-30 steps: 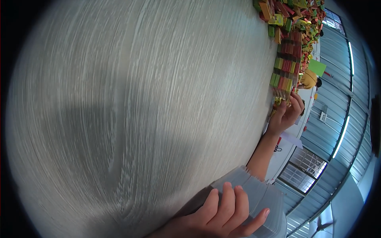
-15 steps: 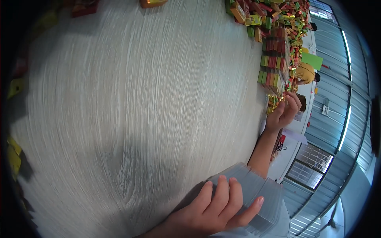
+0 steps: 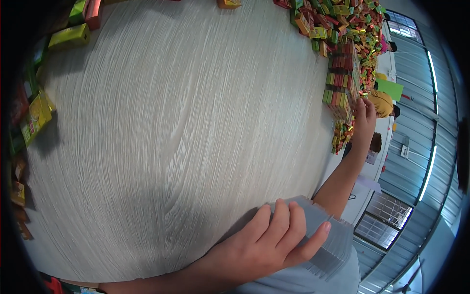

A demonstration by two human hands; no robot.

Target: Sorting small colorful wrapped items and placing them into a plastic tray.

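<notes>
Fingers of the left hand [image 3: 267,240] lie curled over the near end of a stack of thin grey-white sheets [image 3: 325,230], thumb at its outer edge, so the grip is closed down on the pile from above; pressing on it this way likely keeps the loose leaves squared and from sliding off the bench [image 3: 171,137] edge, where the stack sits at the lower right. The right hand [image 3: 363,117] is stretched far out along the right rim of the bench, fingertips against a neat block of small coloured boxes [image 3: 339,93] stacked in rows. Whether that grip is clamped on a box or merely touching the block, I cannot tell; the fingers look loosely bent. Behind the block a loose heap of small packets [image 3: 352,22] spreads across the far corner, seemingly the unsorted supply. A few larger green and yellow cartons [image 3: 36,115] line the left rim, well apart from both hands, leaving the pale wood-grain middle free between them.
</notes>
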